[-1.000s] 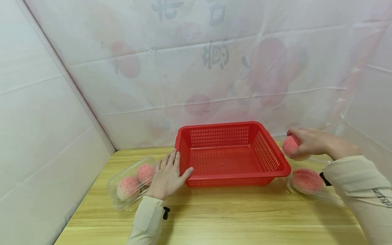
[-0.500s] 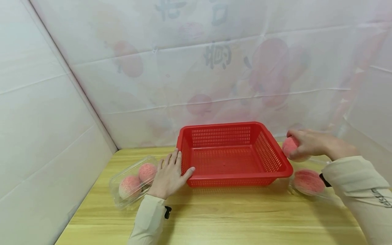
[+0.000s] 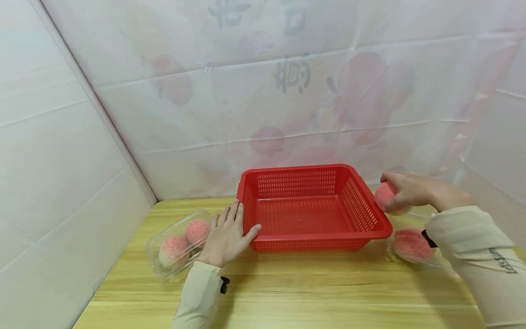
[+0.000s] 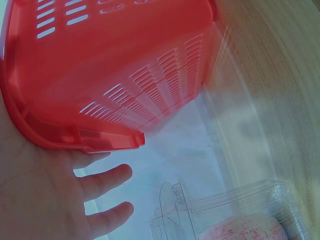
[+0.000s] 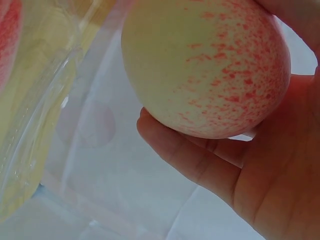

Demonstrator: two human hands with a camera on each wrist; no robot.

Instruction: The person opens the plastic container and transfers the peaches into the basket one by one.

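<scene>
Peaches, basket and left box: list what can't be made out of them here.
Held peach: head view, part hidden by the right hand; right wrist view, cut off by the top edge.
Right boxed peach: right wrist view, mostly cut off by the left edge.
Left box: head view, right side partly behind the left hand.
Basket: left wrist view, cut off by the top edge.

Long cream sleeves on me, creased fabric. Left sleeve (image 3: pixel 197 297): small black fitting (image 3: pixel 224 285) on the cuff's right side. Right sleeve (image 3: pixel 472 265): folds at the cuff, dark lettering (image 3: pixel 503 260), spelling unclear, black piece (image 3: pixel 429 239) on the cuff's left. My left hand (image 3: pixel 225 235) and right hand (image 3: pixel 415 189) bare.
</scene>
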